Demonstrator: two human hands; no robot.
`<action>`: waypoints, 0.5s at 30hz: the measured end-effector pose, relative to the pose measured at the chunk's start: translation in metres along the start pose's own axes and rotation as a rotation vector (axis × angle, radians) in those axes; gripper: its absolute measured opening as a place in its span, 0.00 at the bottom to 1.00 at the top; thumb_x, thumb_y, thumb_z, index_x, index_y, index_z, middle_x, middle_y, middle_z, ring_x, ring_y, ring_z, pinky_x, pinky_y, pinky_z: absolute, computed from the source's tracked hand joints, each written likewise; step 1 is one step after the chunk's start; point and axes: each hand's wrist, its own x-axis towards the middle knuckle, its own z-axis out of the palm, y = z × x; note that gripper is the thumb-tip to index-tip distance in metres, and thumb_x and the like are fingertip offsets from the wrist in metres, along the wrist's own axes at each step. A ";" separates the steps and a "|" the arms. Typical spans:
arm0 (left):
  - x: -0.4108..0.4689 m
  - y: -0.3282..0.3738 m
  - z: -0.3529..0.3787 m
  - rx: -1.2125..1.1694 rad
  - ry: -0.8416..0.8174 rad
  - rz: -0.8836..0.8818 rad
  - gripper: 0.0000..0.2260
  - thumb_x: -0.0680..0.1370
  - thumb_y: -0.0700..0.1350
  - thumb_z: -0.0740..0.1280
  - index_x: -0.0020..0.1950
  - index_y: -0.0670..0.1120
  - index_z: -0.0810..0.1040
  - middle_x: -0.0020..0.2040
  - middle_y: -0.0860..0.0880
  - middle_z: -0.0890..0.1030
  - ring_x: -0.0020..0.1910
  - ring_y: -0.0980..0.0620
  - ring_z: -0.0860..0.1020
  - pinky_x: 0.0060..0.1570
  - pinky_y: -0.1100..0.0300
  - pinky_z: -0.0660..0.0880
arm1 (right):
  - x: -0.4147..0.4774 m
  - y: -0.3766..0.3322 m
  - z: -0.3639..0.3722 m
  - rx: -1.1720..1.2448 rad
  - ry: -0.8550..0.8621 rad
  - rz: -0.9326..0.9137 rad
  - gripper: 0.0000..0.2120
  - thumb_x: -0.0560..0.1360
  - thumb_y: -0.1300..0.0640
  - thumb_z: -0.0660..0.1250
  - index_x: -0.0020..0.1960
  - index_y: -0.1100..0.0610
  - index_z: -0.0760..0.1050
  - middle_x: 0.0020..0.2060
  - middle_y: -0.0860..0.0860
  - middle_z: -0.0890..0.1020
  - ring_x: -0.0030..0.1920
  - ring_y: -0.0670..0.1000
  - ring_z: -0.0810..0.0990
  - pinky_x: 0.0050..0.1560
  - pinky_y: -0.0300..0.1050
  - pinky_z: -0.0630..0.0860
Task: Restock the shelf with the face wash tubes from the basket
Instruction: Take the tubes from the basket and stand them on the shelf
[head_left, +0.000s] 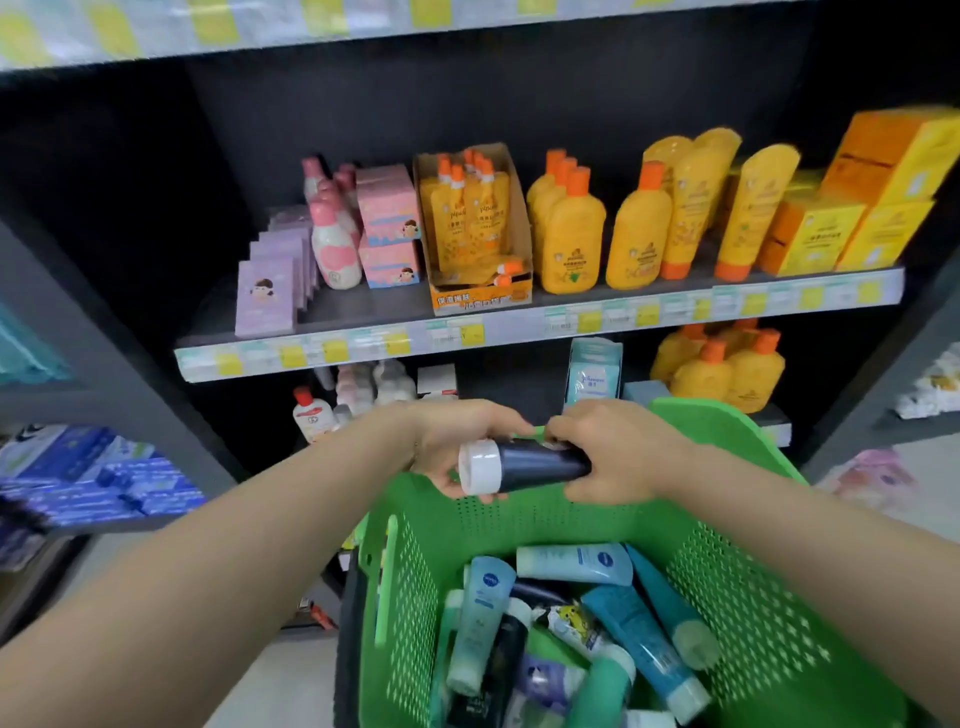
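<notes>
A dark face wash tube (540, 465) with a broad white cap lay level, cap to the left, just above the far rim of the green basket (753, 597). The left hand (452, 441) gripped its cap end and the right hand (618, 457) its tail. The basket, of perforated plastic, held a loose heap of tubes (641, 644) lying crosswise over one another: pale blue, teal, green, white and black. Beyond it stood the dark shelf (363, 309), its front edge lined with price labels
</notes>
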 end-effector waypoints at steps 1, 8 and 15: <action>-0.005 0.002 -0.003 -0.016 0.014 0.023 0.17 0.78 0.58 0.61 0.56 0.47 0.76 0.42 0.45 0.81 0.38 0.49 0.79 0.38 0.61 0.69 | 0.001 -0.001 -0.012 -0.034 0.013 -0.008 0.17 0.67 0.45 0.68 0.51 0.53 0.73 0.44 0.49 0.77 0.46 0.52 0.75 0.38 0.44 0.63; -0.036 0.012 -0.022 -0.096 0.052 0.226 0.09 0.77 0.53 0.66 0.53 0.51 0.76 0.44 0.50 0.76 0.41 0.53 0.74 0.43 0.59 0.71 | 0.014 0.005 -0.070 -0.302 0.198 -0.108 0.20 0.68 0.45 0.69 0.58 0.51 0.74 0.48 0.49 0.77 0.52 0.53 0.74 0.50 0.48 0.70; -0.053 0.017 -0.038 -0.311 0.103 0.514 0.25 0.70 0.48 0.76 0.65 0.47 0.74 0.60 0.43 0.79 0.58 0.42 0.77 0.60 0.44 0.71 | 0.035 0.006 -0.113 -0.410 0.486 -0.088 0.39 0.62 0.56 0.75 0.72 0.53 0.68 0.65 0.53 0.75 0.64 0.57 0.73 0.53 0.55 0.73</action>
